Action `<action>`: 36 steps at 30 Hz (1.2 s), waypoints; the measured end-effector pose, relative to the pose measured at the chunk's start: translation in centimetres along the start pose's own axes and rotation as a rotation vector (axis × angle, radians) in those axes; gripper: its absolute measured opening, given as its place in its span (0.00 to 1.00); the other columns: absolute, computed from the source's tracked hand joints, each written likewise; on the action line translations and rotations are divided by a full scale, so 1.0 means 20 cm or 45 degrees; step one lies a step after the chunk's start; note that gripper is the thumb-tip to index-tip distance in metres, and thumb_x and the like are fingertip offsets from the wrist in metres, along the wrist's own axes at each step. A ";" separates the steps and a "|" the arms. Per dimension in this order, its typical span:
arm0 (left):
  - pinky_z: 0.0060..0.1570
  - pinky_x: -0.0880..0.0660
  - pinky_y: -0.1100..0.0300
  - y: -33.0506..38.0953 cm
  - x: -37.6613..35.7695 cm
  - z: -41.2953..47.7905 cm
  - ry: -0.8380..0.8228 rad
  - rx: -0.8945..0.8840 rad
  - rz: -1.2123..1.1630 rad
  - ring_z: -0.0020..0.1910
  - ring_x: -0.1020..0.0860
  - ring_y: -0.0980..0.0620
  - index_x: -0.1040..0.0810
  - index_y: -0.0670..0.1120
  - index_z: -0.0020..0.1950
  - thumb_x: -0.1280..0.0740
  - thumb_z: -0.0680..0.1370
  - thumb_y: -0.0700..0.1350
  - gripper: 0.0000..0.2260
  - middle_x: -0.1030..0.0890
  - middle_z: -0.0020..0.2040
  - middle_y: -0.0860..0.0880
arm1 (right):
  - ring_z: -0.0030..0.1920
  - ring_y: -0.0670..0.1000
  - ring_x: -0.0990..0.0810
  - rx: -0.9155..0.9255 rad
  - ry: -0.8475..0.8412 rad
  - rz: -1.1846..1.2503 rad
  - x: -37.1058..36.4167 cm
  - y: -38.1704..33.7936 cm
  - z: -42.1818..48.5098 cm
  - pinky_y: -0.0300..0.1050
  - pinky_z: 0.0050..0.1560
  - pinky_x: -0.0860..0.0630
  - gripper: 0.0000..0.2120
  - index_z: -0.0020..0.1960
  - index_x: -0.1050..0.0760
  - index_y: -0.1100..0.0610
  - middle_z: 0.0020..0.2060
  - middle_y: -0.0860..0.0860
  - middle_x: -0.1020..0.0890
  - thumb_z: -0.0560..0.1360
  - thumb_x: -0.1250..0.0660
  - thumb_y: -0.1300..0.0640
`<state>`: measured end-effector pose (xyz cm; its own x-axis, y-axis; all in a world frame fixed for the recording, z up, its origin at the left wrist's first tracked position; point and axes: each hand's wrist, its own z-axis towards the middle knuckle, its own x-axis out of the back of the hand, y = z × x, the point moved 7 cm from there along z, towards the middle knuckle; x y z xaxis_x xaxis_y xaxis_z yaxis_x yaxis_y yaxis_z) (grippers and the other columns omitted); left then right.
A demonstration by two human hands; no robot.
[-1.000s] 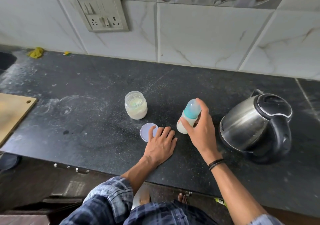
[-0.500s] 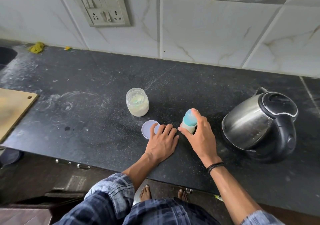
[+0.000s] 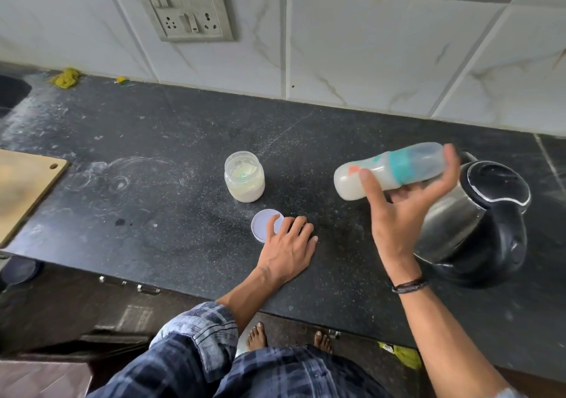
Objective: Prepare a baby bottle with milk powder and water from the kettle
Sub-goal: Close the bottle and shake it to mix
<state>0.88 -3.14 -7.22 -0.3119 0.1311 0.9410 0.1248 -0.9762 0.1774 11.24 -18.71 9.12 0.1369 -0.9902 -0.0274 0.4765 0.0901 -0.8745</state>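
Gripping the baby bottle [image 3: 389, 169] in the right hand [image 3: 395, 223], grip curled round its middle, thumb in front. Holding it sideways, milky inside, above the tabletop [image 3: 153, 189] just in front of the kettle [image 3: 490, 201]. Resting the left hand [image 3: 288, 250] flat, nothing held, fingertips on the loose lid [image 3: 262, 224], open jar [image 3: 244, 177] just beyond.

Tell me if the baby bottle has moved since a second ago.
Yes. The baby bottle rose off the counter and tipped sideways, cap toward the kettle.
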 end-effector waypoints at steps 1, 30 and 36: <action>0.66 0.36 0.38 0.00 0.00 0.00 0.007 -0.005 0.001 0.55 0.24 0.46 0.22 0.49 0.58 0.41 0.85 0.55 0.13 0.23 0.59 0.50 | 0.63 0.49 0.21 -0.066 -0.111 -0.053 -0.03 0.00 0.00 0.56 0.57 0.17 0.47 0.78 0.43 0.45 0.68 0.33 0.30 0.71 0.17 0.58; 0.66 0.34 0.38 0.00 0.01 0.00 0.011 -0.005 -0.013 0.55 0.24 0.46 0.23 0.49 0.58 0.42 0.85 0.55 0.13 0.23 0.58 0.51 | 0.65 0.57 0.21 -0.086 -0.047 0.018 -0.04 -0.21 0.05 0.56 0.61 0.19 0.46 0.78 0.45 0.55 0.71 0.57 0.31 0.71 0.20 0.65; 0.66 0.34 0.39 0.00 0.00 0.00 0.022 -0.011 0.004 0.54 0.24 0.46 0.23 0.49 0.57 0.42 0.85 0.55 0.13 0.23 0.58 0.51 | 0.68 0.53 0.22 0.239 0.213 0.084 0.05 -0.31 0.10 0.57 0.59 0.17 0.46 0.78 0.50 0.58 0.73 0.43 0.33 0.74 0.21 0.63</action>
<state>0.89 -3.14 -7.20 -0.3281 0.1253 0.9363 0.1180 -0.9780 0.1722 10.23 -20.13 15.53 0.0349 -0.9840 -0.1749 0.6264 0.1579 -0.7634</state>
